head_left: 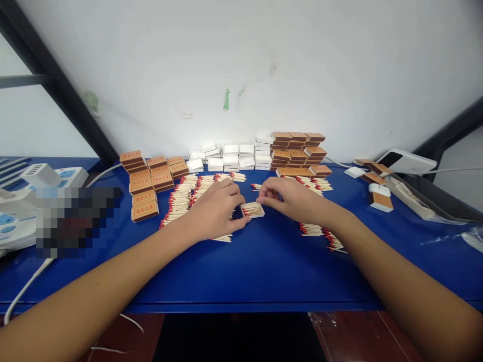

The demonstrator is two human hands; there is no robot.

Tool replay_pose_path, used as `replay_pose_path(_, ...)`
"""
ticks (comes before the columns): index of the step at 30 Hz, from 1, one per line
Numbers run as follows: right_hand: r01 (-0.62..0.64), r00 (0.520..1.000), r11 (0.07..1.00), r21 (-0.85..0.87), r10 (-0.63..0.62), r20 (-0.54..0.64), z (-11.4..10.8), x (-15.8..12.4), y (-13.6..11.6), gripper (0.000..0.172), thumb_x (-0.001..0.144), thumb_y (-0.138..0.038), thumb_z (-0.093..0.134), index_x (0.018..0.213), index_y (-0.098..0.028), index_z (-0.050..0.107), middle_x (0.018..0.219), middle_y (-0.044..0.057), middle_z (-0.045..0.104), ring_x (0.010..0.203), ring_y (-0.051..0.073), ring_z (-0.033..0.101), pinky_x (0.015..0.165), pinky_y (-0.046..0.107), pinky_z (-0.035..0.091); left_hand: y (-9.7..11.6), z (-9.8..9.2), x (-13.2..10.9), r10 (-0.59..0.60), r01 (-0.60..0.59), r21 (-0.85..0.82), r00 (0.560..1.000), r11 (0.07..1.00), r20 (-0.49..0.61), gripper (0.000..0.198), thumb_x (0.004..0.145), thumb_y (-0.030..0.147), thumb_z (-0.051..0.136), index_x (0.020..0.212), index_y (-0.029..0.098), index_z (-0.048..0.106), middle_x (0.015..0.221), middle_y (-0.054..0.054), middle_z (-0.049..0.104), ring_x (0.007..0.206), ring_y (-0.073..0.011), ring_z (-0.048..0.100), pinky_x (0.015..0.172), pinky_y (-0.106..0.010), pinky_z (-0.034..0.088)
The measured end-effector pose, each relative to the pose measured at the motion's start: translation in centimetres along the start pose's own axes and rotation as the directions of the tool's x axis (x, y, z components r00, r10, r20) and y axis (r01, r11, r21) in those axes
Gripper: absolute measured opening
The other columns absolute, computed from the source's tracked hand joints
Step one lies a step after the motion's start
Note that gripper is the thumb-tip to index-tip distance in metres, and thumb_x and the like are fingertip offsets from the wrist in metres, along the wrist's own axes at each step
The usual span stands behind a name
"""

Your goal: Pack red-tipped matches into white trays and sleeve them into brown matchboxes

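Observation:
A small white matchbox tray with red-tipped matches lying in it sits on the blue table in front of me. My left hand grips its left end between thumb and fingers. At the tray's right end, my right hand has its fingers curled, thumb and index pressed together; whether they hold a match or just touch the rim is hidden. Loose matches lie in rows left of and under my left hand. More matches are spread beneath and beside my right wrist.
White trays stand stacked along the wall. Orange matchboxes are piled to their right, others at the left. A power strip and a pixelated area occupy the far left. At right lie a few boxes and a white device.

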State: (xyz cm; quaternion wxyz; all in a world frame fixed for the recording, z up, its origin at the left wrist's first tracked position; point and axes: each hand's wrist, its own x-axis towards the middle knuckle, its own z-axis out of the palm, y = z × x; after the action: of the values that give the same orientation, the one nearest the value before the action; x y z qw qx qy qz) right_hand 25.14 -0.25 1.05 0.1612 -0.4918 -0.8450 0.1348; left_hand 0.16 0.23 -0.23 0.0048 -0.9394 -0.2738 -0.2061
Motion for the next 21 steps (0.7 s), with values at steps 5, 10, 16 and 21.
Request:
replay_pose_path(5, -0.058, 0.994, 0.988, -0.144, 0.044, -0.098, 0.6, 0.7, 2.1, 0.019, 0.101, -0.032, 0.057, 0.107, -0.020, 0.071, 0.092, 0.008, 0.069, 0.081, 0.023, 0.061, 0.071, 0.034, 0.041, -0.1, 0.0, -0.1, 0.008, -0.008, -0.001, 1.000, 1.000, 0.005, 0.026, 0.096, 0.042, 0.071, 0.098, 0.016, 0.076, 0.095, -0.009, 0.067, 0.104, -0.0284, 0.060, 0.099, -0.046, 0.050)
replay_pose_path(10, -0.088, 0.993, 0.978, -0.190, 0.072, -0.091, 1.1, 1.0, 2.2, 0.017, 0.101, -0.030, 0.058, 0.103, -0.019, 0.071, 0.096, 0.009, 0.069, 0.081, 0.022, 0.061, 0.071, 0.033, 0.041, -0.2, 0.1, -0.1, 0.014, -0.014, -0.002, 1.000, 1.000, -0.005, 0.026, 0.096, 0.042, 0.071, 0.099, 0.017, 0.076, 0.096, -0.008, 0.068, 0.105, -0.0285, 0.059, 0.102, -0.048, 0.049)
replay_pose_path(16, -0.067, 0.996, 0.990, -0.126, 0.059, -0.062, 1.2, 1.2, 2.1, 0.013, 0.101, -0.026, 0.056, 0.097, -0.019, 0.067, 0.095, 0.009, 0.068, 0.083, 0.022, 0.061, 0.072, 0.032, 0.042, -0.1, 0.2, -0.1, 0.011, -0.011, -0.011, 1.000, 1.000, -0.003, 0.027, 0.095, 0.042, 0.071, 0.097, 0.016, 0.076, 0.095, -0.009, 0.068, 0.104, -0.0287, 0.059, 0.098, -0.047, 0.051)
replay_pose_path(21, -0.041, 0.998, 0.992, -0.116, 0.035, -0.059, 1.0, 1.0, 2.1, 0.014, 0.101, -0.025, 0.052, 0.095, -0.020, 0.063, 0.097, 0.010, 0.066, 0.085, 0.023, 0.061, 0.074, 0.033, 0.043, -0.1, 0.1, -0.1, 0.015, -0.015, -0.008, 1.000, 1.000, -0.002, 0.024, 0.096, 0.040, 0.071, 0.098, 0.017, 0.076, 0.096, -0.009, 0.068, 0.103, -0.0279, 0.060, 0.100, -0.047, 0.050)
